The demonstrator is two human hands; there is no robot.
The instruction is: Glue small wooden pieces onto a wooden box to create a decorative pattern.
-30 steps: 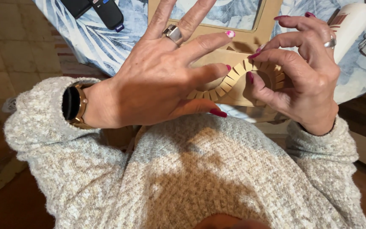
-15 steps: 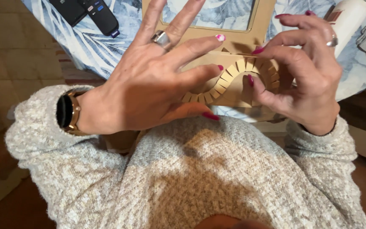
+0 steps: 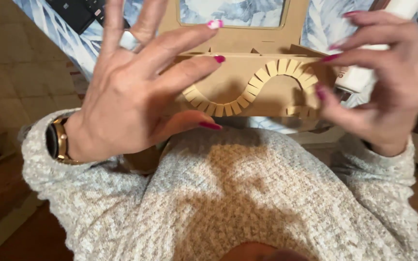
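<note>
At frame centre, the left hand (image 3: 131, 92) with fingers spread pinches one end of a wavy notched cardboard strip (image 3: 252, 89); the right hand (image 3: 383, 92) pinches the other end, before a cardboard box (image 3: 238, 36).

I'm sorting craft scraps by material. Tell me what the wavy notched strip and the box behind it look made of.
The wavy notched strip looks like thin tan card, matte, cut into small tabs that let it bend. The box seems the same plain brown cardboard, with raw cut edges and a window opening. The left hand and right hand pinch the strip's ends.
</note>
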